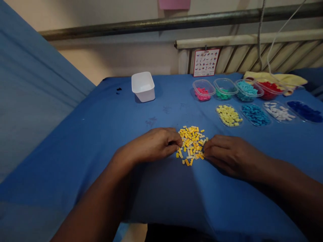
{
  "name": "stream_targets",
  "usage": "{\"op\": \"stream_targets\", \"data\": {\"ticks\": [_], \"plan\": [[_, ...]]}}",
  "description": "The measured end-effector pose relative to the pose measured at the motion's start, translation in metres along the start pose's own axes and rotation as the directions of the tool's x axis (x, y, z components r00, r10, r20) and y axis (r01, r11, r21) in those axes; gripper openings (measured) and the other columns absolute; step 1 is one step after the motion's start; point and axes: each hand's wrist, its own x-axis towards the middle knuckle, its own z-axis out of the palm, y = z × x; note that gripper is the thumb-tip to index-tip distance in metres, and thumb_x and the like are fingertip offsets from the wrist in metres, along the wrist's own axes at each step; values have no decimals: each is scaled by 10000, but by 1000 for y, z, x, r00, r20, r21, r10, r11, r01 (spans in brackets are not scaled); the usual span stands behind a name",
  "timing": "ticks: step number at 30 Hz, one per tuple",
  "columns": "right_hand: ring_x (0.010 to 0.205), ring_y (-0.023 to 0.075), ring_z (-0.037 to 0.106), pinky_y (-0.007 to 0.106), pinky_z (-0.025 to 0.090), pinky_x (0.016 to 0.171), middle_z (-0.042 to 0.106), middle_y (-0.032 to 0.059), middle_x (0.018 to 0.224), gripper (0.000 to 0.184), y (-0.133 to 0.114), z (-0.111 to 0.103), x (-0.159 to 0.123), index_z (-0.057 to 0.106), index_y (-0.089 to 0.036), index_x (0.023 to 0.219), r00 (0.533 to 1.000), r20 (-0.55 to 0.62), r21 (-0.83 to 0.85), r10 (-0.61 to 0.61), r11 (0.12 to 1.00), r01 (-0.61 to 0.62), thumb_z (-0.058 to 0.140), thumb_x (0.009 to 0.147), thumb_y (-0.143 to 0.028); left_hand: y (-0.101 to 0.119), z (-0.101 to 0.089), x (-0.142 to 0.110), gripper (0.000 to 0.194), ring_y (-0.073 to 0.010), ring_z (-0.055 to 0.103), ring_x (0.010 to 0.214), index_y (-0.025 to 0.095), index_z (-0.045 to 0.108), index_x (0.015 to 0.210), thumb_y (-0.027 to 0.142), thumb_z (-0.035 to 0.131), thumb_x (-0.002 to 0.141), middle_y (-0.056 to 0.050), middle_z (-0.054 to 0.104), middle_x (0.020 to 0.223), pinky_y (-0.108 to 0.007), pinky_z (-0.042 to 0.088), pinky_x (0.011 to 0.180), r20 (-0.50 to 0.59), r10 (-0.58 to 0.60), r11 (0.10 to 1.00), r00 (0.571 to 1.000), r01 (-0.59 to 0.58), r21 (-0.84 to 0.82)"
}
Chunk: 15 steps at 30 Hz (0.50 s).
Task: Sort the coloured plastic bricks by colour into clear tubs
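A loose pile of small yellow and pale-yellow building bricks [192, 141] lies on the blue cloth. My left hand [158, 143] rests at the pile's left edge, thumb and fingers pinched together over the bricks there. At the right edge is my right hand [227, 154], its fingers closed and bunched against the outer bricks. Whatever either set of fingertips pinches is hidden or too small to make out.
A white tub [143, 87] stands at the back. To the right are clear containers of pink [202, 94], green, turquoise and red bricks, with shallow trays of pale-yellow [229, 116], blue, white and dark-blue bricks before them. A picture card [206, 63] hangs on the radiator.
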Motion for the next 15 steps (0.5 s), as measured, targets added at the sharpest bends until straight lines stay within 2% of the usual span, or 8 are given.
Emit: {"op": "stream_targets", "data": {"ticks": [4,8,11,15], "plan": [[886,190,732,322,593,790,786,81,1028,215,-1,3,1,744,-219,1053,1000,-11,6,-5,1000,5,553,1146,-188,0,1,2,182,-177,701,943,211,779,1078,204,599,1056,-35,763,1065,-289,514,852,6,-11,998,1000,10,64],[864,195,725,333,600,780,779,72,987,149,0,2,1,742,-216,1091,997,-80,-12,10,1000,-11,601,1135,-206,2,-1,3,194,-206,706,973,205,756,1136,261,577,1087,-52,759,1082,-323,514,862,-114,-42,985,993,60,161],[935,220,742,362,621,821,794,95,1065,128,2,3,0,739,-200,1201,992,-120,-32,25,999,-29,641,1121,-211,2,-1,3,204,-219,707,1005,199,751,1145,276,569,1096,-69,751,1107,-345,519,894,-181,-31,978,983,67,198],[993,237,753,371,631,812,801,121,1179,212,2,7,1,757,-198,1293,994,-106,-62,-5,998,-2,640,1116,-199,-1,1,2,203,-207,708,976,206,773,1112,283,586,1095,-60,744,1080,-330,526,864,-117,-26,980,993,48,191]]}}
